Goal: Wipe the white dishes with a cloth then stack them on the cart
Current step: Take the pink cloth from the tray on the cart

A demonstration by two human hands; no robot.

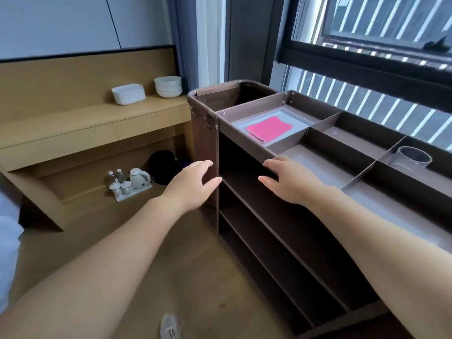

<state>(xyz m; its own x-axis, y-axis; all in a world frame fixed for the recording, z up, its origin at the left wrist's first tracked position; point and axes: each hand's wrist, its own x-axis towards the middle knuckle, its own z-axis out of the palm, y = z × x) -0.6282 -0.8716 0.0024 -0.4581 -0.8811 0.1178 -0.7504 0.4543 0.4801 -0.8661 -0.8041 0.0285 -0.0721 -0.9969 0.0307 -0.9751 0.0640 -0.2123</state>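
Observation:
Two stacks of white dishes stand on the tan desk at the back left: oblong dishes [128, 93] and round bowls [168, 86]. A folded pink cloth [269, 128] lies in a grey tray in the top of the brown cart [244, 141]. My left hand [193, 184] hovers with relaxed fingers in front of the cart's left side panel. My right hand [286, 179] reaches to the cart's top front rail, fingers straight and holding nothing. Both hands are far from the dishes.
The cart has several open dark shelves [281, 216] below and divided compartments on top, one with a clear cup [411, 159]. A kettle set with bottles [130, 183] sits on the desk's lower ledge. A window runs behind the cart. White bedding shows at the left edge.

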